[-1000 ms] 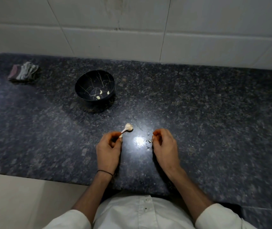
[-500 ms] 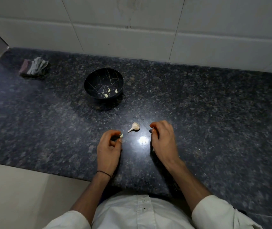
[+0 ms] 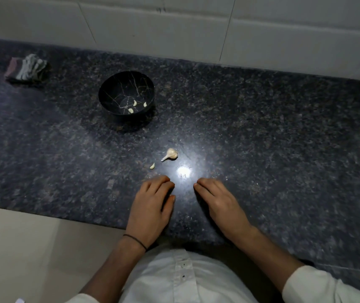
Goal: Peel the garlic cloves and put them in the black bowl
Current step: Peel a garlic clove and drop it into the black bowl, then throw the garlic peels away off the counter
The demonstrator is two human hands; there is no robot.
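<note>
Head view, left hand [image 3: 152, 206]: palm down on the counter [image 3: 262, 138], fingers relaxed, holding nothing.
Right hand [image 3: 220, 204]: flat, fingers straight, empty.
Garlic clove [image 3: 152, 166]: just beyond the left fingertips.
Garlic bulb [image 3: 170, 154]: slightly farther out.
Black bowl [image 3: 117, 92]: well beyond the left hand, three peeled cloves [image 3: 134, 103] inside.

Dark granite counter [image 3: 262, 127] bears black bowl [image 3: 117, 90], garlic bulb [image 3: 171, 153], clove [image 3: 152, 166], cloth [image 3: 27, 68].
</note>
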